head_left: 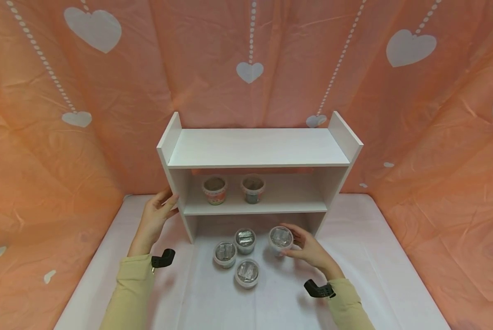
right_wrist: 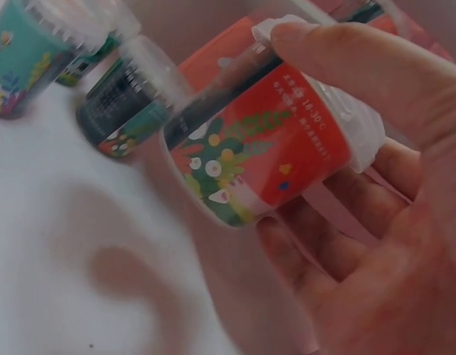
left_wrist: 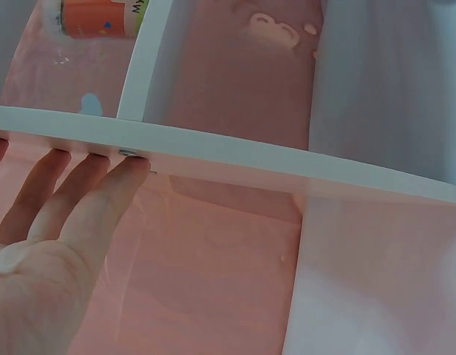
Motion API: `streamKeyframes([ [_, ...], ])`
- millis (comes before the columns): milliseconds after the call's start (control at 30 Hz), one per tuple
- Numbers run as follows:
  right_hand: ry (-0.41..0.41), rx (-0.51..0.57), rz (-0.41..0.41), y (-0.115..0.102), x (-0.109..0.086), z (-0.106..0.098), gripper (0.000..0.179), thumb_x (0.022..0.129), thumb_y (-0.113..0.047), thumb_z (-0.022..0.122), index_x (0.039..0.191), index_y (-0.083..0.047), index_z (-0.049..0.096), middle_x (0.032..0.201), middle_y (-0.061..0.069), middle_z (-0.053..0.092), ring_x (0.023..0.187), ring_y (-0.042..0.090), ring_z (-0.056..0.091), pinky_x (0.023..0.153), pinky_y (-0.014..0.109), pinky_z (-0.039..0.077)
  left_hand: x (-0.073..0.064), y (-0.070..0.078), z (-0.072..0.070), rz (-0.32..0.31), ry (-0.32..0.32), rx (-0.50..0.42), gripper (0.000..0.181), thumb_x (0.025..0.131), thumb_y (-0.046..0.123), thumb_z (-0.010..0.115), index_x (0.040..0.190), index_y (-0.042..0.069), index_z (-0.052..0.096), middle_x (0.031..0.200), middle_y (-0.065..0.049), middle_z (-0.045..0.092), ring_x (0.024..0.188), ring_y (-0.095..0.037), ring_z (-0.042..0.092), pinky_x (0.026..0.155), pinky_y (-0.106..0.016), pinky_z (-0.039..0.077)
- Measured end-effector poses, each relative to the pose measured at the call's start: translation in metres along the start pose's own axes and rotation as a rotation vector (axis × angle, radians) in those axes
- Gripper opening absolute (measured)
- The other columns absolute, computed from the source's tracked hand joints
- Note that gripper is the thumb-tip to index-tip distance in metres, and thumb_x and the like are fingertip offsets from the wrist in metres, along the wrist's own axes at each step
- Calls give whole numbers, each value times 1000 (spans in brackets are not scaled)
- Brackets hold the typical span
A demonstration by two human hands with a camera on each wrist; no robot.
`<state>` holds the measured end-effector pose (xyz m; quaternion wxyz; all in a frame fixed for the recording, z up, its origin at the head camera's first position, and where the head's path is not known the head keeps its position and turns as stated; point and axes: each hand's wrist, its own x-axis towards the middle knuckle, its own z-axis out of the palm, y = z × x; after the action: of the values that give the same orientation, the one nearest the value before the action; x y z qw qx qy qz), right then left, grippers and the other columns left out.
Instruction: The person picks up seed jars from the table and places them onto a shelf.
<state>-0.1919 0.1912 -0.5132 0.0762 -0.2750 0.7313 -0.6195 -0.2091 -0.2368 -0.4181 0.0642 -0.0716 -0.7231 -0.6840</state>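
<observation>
My right hand [head_left: 310, 250] grips a small lidded plastic cup [head_left: 281, 237] in front of the shelf's lower right part. In the right wrist view this cup [right_wrist: 264, 129] has a red label with printed flowers and is tilted, thumb at its lid and fingers around the far side. My left hand [head_left: 155, 219] rests its fingertips against the outer left side of the white shelf [head_left: 254, 149]. Several similar cups, among them a front cup [head_left: 247, 273] and a left cup [head_left: 225, 253], stand on the table. Two more, a red-labelled cup [head_left: 215, 189] and a darker cup [head_left: 253, 189], stand on the middle shelf.
A white cloth [head_left: 205, 298] covers the table. Orange fabric [head_left: 213, 59] with white hearts hangs behind and on both sides. A black wrist camera [head_left: 162, 259] is strapped to the left wrist, another camera [head_left: 319, 289] to the right.
</observation>
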Motion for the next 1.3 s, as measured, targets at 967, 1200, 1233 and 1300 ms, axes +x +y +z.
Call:
streamKeyframes([
  [967, -41, -39, -69, -55, 3, -18, 70, 80, 3, 75, 141, 1, 41, 137, 21, 47, 119, 22, 51, 99, 25, 40, 0, 1, 0, 15, -8, 1, 58, 99, 23, 54, 147, -2, 32, 148, -21, 33, 131, -34, 37, 88, -27, 50],
  [1200, -28, -21, -85, -67, 5, -28, 69, 81, 5, 73, 141, 3, 39, 134, 23, 47, 118, 17, 52, 95, 24, 44, 0, 1, 0, 3, -2, -4, 58, 99, 23, 54, 147, -2, 32, 148, -21, 32, 131, -34, 37, 92, -33, 48],
  [1233, -29, -20, -86, -69, 6, -29, 69, 82, 5, 72, 141, 4, 38, 134, 24, 46, 118, 17, 52, 94, 25, 45, 0, 1, 0, 3, -3, -1, 58, 99, 23, 54, 147, -2, 32, 149, -21, 32, 131, -35, 37, 92, -33, 48],
  [1300, -30, -13, -82, -73, 8, -32, 69, 82, 5, 71, 142, 4, 37, 135, 25, 45, 118, 17, 52, 93, 26, 46, 0, 1, 0, 4, -2, -1, 58, 99, 23, 54, 147, -2, 32, 148, -21, 33, 130, -34, 37, 91, -31, 48],
])
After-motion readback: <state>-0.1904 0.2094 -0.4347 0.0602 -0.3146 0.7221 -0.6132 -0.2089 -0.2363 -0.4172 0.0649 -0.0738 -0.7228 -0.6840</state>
